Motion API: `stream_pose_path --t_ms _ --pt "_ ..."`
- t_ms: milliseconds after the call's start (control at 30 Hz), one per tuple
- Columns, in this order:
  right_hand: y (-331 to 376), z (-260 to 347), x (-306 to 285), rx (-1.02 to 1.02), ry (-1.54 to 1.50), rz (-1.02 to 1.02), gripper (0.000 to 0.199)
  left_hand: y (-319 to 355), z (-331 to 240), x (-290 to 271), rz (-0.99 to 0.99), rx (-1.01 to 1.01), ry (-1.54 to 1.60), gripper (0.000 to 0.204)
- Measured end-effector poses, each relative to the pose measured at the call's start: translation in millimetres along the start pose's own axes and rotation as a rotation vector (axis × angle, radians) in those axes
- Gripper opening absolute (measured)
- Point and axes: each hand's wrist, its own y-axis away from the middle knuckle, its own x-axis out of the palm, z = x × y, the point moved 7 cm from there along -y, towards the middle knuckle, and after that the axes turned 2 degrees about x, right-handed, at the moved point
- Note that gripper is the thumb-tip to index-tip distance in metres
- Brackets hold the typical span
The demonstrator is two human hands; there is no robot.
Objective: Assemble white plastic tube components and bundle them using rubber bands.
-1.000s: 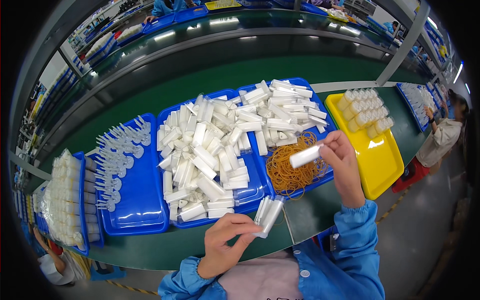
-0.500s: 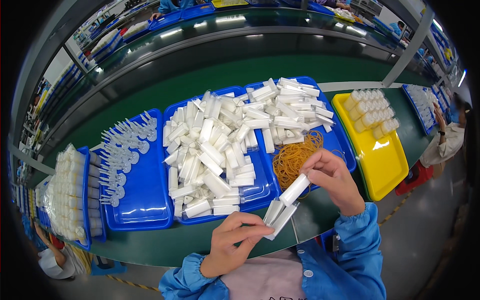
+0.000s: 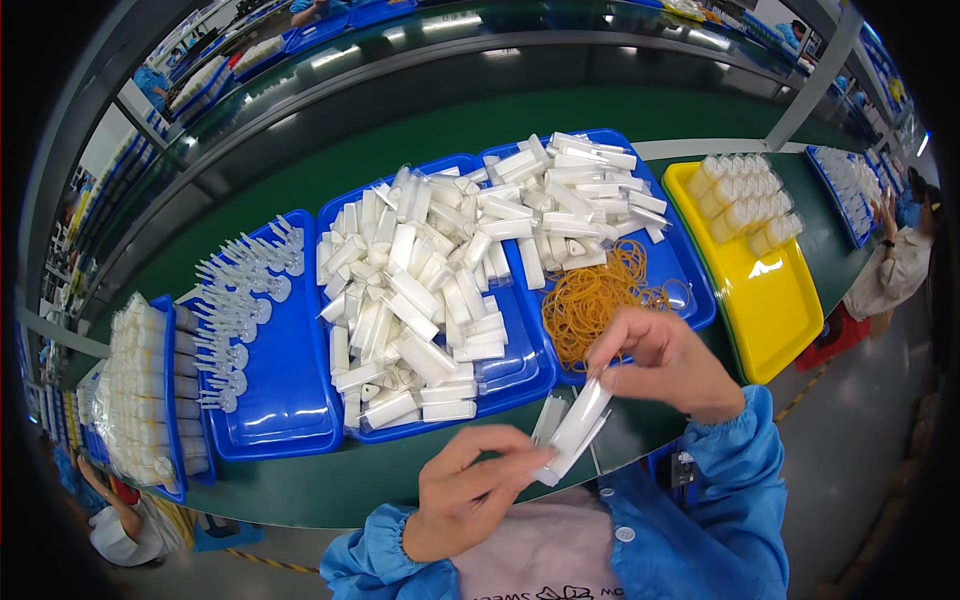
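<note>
Low in front of my body, my left hand [image 3: 470, 490] pinches the lower ends of a small bundle of white sticks in clear sleeves. My right hand [image 3: 670, 365] grips the upper end of another clear-sleeved white stick [image 3: 582, 418], which lies slantwise against the bundle. The fingertips of both hands are slightly blurred. Just beyond my right hand, a pile of tan rubber bands [image 3: 585, 320] lies in a blue tray [image 3: 680, 275]. Many similar white sleeved sticks [image 3: 410, 285] are heaped in that tray and the blue one beside it.
Left of the heap, a blue tray [image 3: 290, 400] holds rows of clear, thin-stemmed plastic parts [image 3: 230, 320]. Banded bundles [image 3: 140, 400] are stacked farther left. A yellow tray [image 3: 765, 310] at right carries several bundles [image 3: 745, 200]. Other people sit at both sides of the green table [image 3: 400, 500].
My right hand has brought its white stick down and alongside the bundle, where earlier it was held farther out at the top. My left hand stays on the bundle. The view has shifted slightly.
</note>
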Motion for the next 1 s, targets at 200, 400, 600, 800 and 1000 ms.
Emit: stream_pose_path --t_ms 200,400,600,800,1000 --pt "13.3 -3.6 18.7 -0.149 0.047 0.010 0.018 3.8 6.0 -0.9 -0.180 -0.095 0.051 0.028" --pt "-13.3 26.3 -3.0 -0.330 0.355 -0.120 0.023 5.2 26.0 -2.4 -0.085 -0.071 -0.033 0.021" --pt "-60.2 17.7 -24.4 -0.848 1.734 -0.331 0.031 8.4 30.1 -10.0 -0.152 -0.173 0.014 0.015" --pt "-65.3 20.3 -34.9 -0.856 1.740 -0.293 0.020 13.2 36.4 -16.9 -0.191 -0.200 0.078 0.013" --pt "-33.6 49.4 -56.3 -0.797 1.196 -0.680 0.007 11.2 17.6 -18.1 -0.192 -0.095 -0.093 0.016"
